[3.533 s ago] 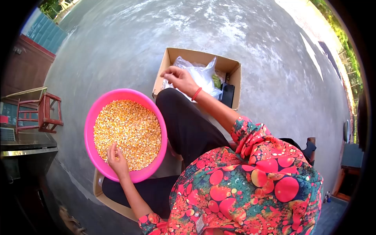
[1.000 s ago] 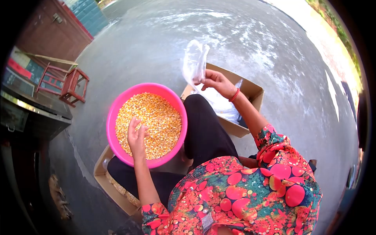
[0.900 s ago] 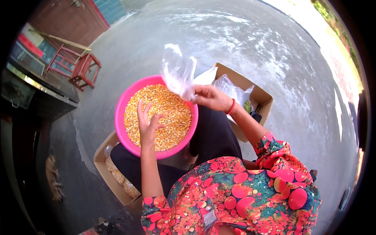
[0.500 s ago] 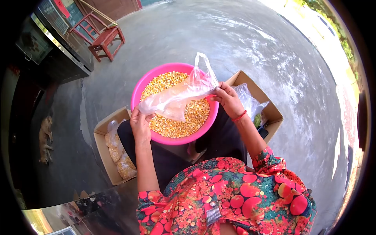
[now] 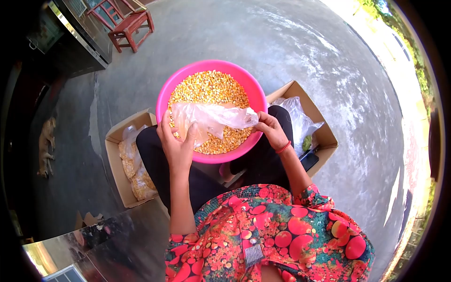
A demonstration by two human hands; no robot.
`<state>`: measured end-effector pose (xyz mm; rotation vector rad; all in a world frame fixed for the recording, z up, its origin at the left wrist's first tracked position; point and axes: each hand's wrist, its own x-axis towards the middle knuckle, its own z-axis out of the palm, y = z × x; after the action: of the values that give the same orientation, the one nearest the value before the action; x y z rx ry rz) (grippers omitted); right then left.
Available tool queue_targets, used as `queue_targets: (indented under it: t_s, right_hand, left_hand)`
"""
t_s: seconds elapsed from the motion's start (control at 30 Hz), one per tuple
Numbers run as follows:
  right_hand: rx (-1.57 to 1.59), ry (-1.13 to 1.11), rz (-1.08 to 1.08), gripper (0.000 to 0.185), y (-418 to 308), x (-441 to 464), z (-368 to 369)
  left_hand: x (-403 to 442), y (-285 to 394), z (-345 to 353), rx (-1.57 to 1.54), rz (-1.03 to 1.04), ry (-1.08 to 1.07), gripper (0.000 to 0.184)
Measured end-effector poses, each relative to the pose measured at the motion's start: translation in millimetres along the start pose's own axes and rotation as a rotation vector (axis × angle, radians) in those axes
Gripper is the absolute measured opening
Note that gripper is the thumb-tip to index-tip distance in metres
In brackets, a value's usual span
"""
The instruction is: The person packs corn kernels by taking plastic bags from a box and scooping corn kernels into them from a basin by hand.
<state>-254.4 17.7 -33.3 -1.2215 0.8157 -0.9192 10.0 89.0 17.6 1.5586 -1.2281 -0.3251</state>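
Observation:
A clear plastic bag (image 5: 206, 117) stretches sideways over the pink basin (image 5: 163, 94), which holds loose yellow corn kernels (image 5: 209, 87). My right hand (image 5: 274, 131), with a red bracelet at the wrist, pinches the bag's right end between thumb and fingers at the basin's right rim. At the bag's left end is my left hand (image 5: 177, 145), its thumb spread wide from the fingers. Those fingertips are beside or just touching the plastic; their exact contact is hard to make out. The bag looks flat, with no kernels visible inside.
To the left, a cardboard box (image 5: 112, 155) holds bags of kernels (image 5: 141, 181). Another cardboard box (image 5: 326, 122) on the right contains clear plastic bags (image 5: 300, 122) and a dark phone-like object (image 5: 309, 161). A red wooden chair (image 5: 131, 26) stands far left; an animal (image 5: 46, 145) lies on the floor.
The bag has come down lower over the basin, and its raised handle loop is no longer sticking up. My left thumb has spread away from the fingers. The camera view has shifted slightly.

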Motion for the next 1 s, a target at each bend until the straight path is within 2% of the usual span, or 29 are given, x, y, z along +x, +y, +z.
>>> queue_targets:
  t_s: [0.07,0.1,0.17,0.2,0.23,0.27,0.3,0.33,0.37,0.43,0.47,0.5,0.57,0.63,0.67,0.7,0.77,0.93,1.0]
  right_hand:
    - [0.001,-0.022,0.011,0.01,-8.2,-2.4,-1.4]
    - [0.004,-0.039,0.02,0.011,-9.2,-3.5,-3.6]
    - [-0.089,-0.108,0.017,0.015,-5.0,-2.2,-13.4]
    - [-0.187,-0.182,0.013,0.019,-5.5,-2.7,-16.8]
    - [-0.187,-0.182,0.015,0.019,-7.7,-5.1,-19.6]
    - [-0.282,-0.271,0.107,0.021,-11.4,-7.2,-22.3]
    - [-0.376,-0.36,0.198,0.024,-18.3,-8.4,-21.6]
    - [-0.454,-0.258,0.272,0.025,-29.6,-9.8,-16.7]
    - [-0.453,-0.257,0.275,0.025,-36.5,-10.4,-13.4]
    - [-0.85,0.03,-0.156,0.023,-48.9,-9.8,-6.4]
    - [-0.684,0.055,-0.121,0.03,-57.9,-9.9,0.9]
    - [-0.683,0.057,-0.117,0.03,-69.2,-11.8,15.9]
    - [-0.736,0.067,-0.461,0.04,-84.9,-14.4,51.0]
    - [-0.919,0.066,-0.575,0.047,-68.7,-7.4,67.8]
    - [-0.945,0.008,-0.511,0.036,-55.4,-3.3,67.8]
    - [-0.876,-0.003,-0.453,0.022,-48.3,1.7,69.6]
    - [-0.607,0.047,-0.214,0.008,-41.7,1.3,67.4]
    - [-0.566,0.059,-0.28,0.008,-62.3,5.1,72.3]
    - [-0.367,0.09,-0.265,0.009,-56.0,9.9,75.8]
  left_hand:
    - [-2.3,-10.0,6.7,0.366,0.135,0.042,0.076]
    - [-4.6,-20.5,12.5,0.367,0.136,0.042,0.076]
    - [-11.6,-42.4,25.5,-0.476,-0.254,-0.117,0.06]
    - [-14.3,-48.7,28.0,-0.476,-0.256,-0.12,0.06]
    - [-16.3,-55.2,27.9,-0.569,-0.404,-0.191,0.047]
    - [-18.1,-61.7,27.6,-0.66,-0.551,-0.262,0.035]
    - [-18.5,-60.6,27.2,-0.66,-0.55,-0.262,0.035]
    - [-20.2,-58.0,27.8,-0.774,-0.534,-0.208,0.026]
    - [-22.3,-55.1,28.5,-0.888,-0.519,-0.154,0.017]
    - [-21.8,-44.2,26.3,-0.899,-0.503,-0.15,0.019]
    - [-20.3,-37.2,24.7,-0.91,-0.484,-0.145,0.02]
    - [-20.5,-30.4,24.3,-0.909,-0.487,-0.147,0.02]
    - [-19.3,-13.7,27.3,-0.971,-0.459,-0.164,0.023]
    - [-17.2,8.0,29.4,-1.011,-0.459,-0.179,0.022]
    - [-16.7,13.1,29.1,-1.048,-0.459,-0.19,0.022]
    - [-15.7,12.4,27.9,-1.044,-0.458,-0.191,0.022]
    - [-13.8,7.3,23.0,-1.104,-0.474,-0.171,0.022]
    - [-10.4,10.5,20.6,-1.118,-0.531,-0.178,0.026]
    - [-12.8,16.6,23.1,-1.017,-0.45,-0.226,0.031]
